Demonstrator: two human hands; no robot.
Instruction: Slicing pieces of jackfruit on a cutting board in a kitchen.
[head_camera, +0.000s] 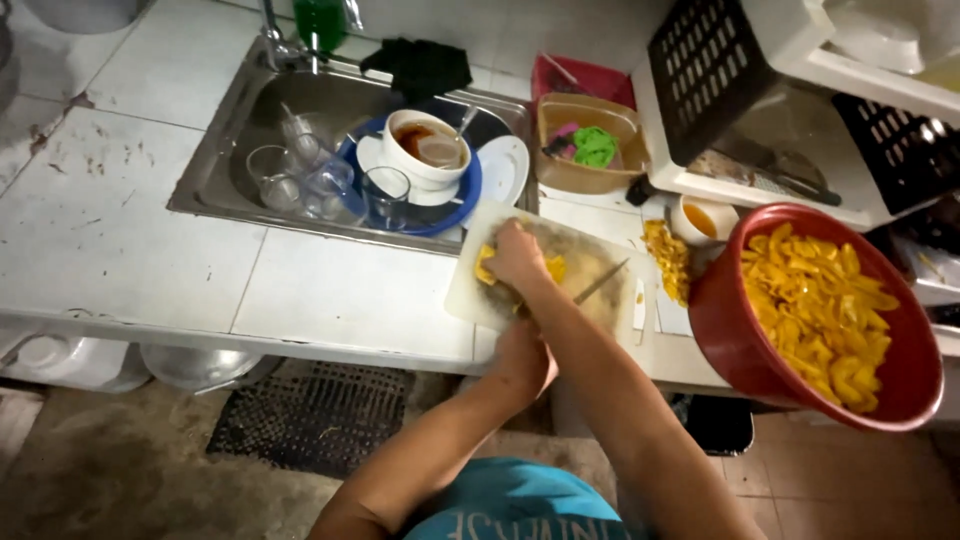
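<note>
Head view: the right hand (515, 255) reaches across onto the white cutting board (470, 295), its grip closed down over yellow fruit slices (552, 268). The left hand (522, 360) sits at the table (330, 290) edge under the board's near rim; whether its grip holds anything cannot be told. A knife (600, 283) lies on the board just right of the slices. A red bowl (725, 330) of yellow slices stands at the right, the dish-filled sink (215, 170) behind.
</note>
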